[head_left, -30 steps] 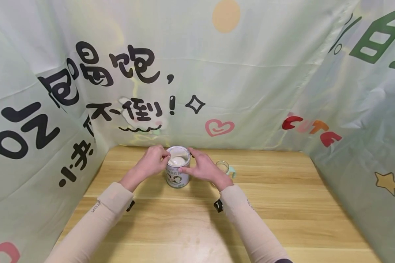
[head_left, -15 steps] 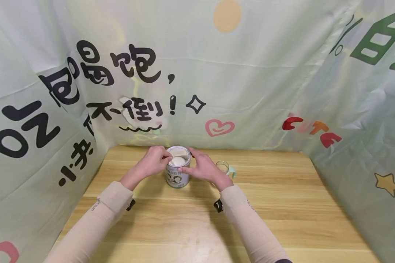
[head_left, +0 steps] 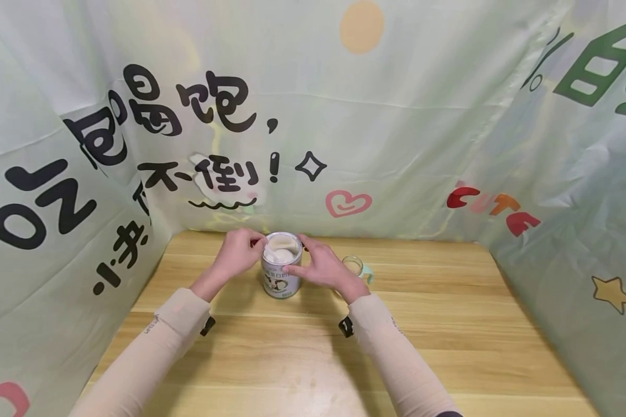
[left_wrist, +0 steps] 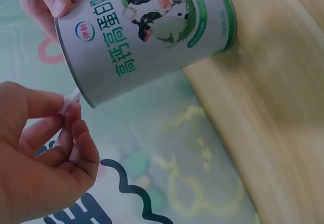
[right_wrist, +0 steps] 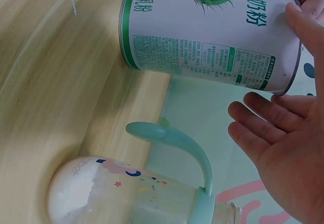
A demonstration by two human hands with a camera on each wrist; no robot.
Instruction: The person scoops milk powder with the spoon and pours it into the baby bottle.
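Your left grip (head_left: 238,252) pinches a thin white piece (left_wrist: 71,101), probably a scoop handle, between thumb and fingertips, right at the rim of the open can (head_left: 280,277). The can stands upright on the table (head_left: 422,347), with what looks like pale powder (head_left: 281,256) inside. Your right grip (head_left: 323,263) holds its upper part from the other side, thumb on the front and a finger round the back near the rim; the remaining fingers extend loosely. Whether the white piece carries any powder at its far end, you cannot tell here.

Brace the can evenly with the right thumb and finger so it neither slides nor tips while the left wrist works over the rim. Pinch firmly but move slowly: powder may spill, and something so narrow could twist. Mind your right wrist too, since the uncapped bottle (right_wrist: 152,188) with the mint handle (right_wrist: 195,150) stands near it.
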